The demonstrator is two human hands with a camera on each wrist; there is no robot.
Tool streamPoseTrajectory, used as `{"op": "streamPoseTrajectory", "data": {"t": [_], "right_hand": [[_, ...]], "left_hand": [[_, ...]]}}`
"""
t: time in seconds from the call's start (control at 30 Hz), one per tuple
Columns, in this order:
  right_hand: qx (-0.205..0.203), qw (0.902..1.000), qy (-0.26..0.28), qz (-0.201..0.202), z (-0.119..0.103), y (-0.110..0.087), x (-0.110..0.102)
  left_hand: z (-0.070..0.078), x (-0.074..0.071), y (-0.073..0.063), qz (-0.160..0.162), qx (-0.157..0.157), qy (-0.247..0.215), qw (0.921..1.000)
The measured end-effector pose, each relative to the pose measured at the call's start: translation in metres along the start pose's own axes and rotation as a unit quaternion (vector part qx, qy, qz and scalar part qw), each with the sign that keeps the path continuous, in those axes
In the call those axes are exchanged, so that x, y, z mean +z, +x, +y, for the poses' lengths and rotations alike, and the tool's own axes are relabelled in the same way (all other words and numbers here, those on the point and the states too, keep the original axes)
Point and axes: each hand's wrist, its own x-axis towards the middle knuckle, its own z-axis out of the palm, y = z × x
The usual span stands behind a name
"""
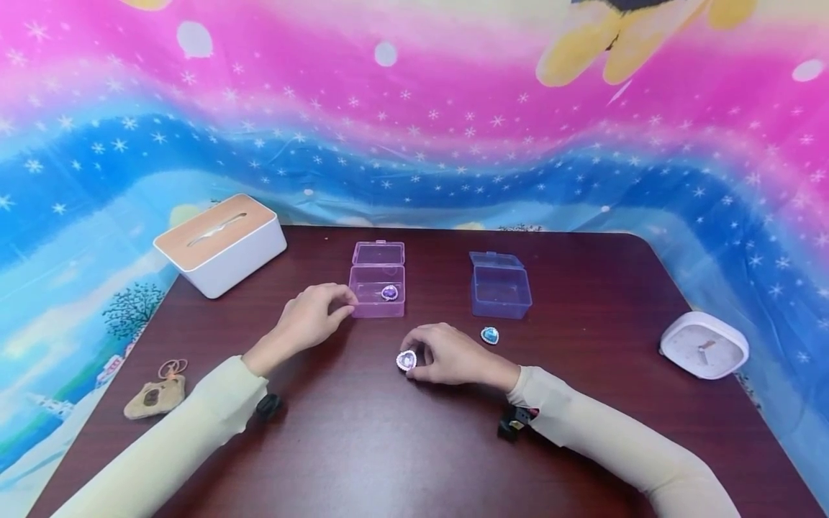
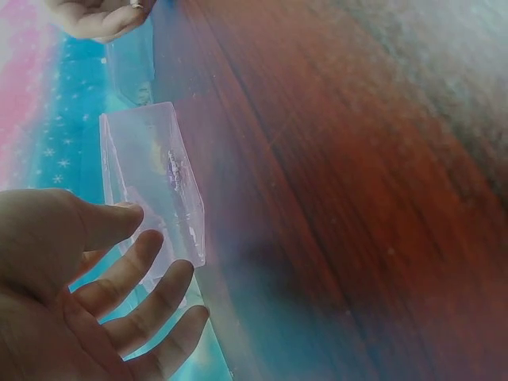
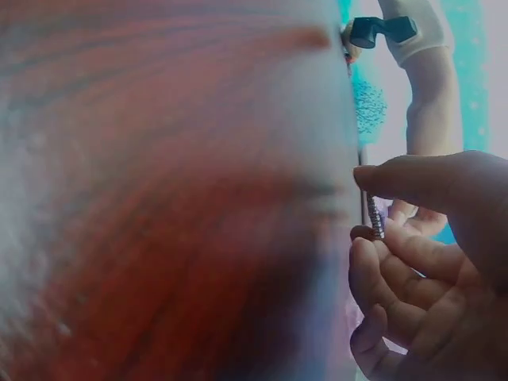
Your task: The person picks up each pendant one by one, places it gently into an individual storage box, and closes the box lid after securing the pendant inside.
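Clock: on the white clock (image 1: 704, 345) at the right side of the bench (image 1: 363, 453), the dial marks are too small to be read.
Right hand (image 1: 450, 355): a pale heart-shaped gem (image 1: 406, 360) with a beaded rim is pinched between thumb and fingertips; in the right wrist view the gem is seen edge-on, with the other fingers curled in beside it.
Right arm: it is brought in from the lower right, bent at the elbow, the back of the hand turned upward.
Left hand (image 1: 314, 316): nothing is grasped; the fingers are spread and gently bent at the left end of the pink box (image 1: 378, 309), and whether its wall is touched cannot be told.
Left arm: it is stretched forward from the lower left, with the cuff of the light sleeve (image 1: 175, 439) ending at the wrist.
Pale gem: it is held in front of the pink box, slightly to its right.
Pink box: its lid is tipped back, and a purple gem (image 1: 389, 293) is contained in its right half.
Blue box (image 1: 501, 306): it is placed right of the pink box, its lid also tipped back.
Blue gem (image 1: 490, 335): it is laid on the bench just in front of the blue box.
Left side: a tissue box (image 1: 242, 262) is set at the back, and a beige plush keychain (image 1: 155, 398) nearer the front.
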Motion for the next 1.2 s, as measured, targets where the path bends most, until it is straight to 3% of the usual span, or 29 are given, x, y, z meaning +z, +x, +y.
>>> {"op": "streamPoseTrajectory", "data": {"t": [0.23,0.57,1.2], "right_hand": [[0.001,0.9966,0.050,0.066,0.000,0.007,-0.009],[0.017,0.9807,0.124,0.150,0.003,0.027,-0.021],[0.057,0.9630,0.168,0.203,0.007,0.071,-0.031]], "left_hand": [[-0.001,0.000,-0.001,0.004,0.001,-0.003,1.0000],[-0.001,0.000,-0.001,0.008,0.003,-0.001,1.0000],[-0.002,-0.002,0.000,0.004,0.005,0.000,1.0000]]}}
